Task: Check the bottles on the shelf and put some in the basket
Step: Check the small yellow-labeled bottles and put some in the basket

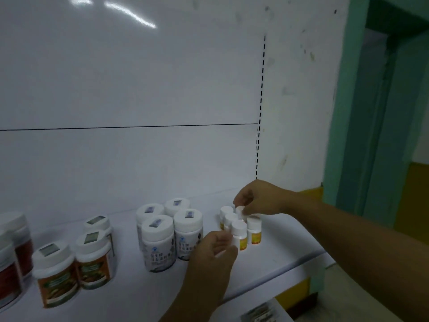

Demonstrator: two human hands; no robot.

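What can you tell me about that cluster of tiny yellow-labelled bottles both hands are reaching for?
The small bottles stand upright in a tight cluster toward the right of the white shelf. Each looks like white plastic with a round white cap and a yellow-orange label low on the body. About five show; others may be hidden. The right hand pinches the cap of a rear one, and the left hand touches the front one's side.

Four large white bottles [157, 240]; five small yellow-labelled [239, 234]; four orange-labelled [55, 275].
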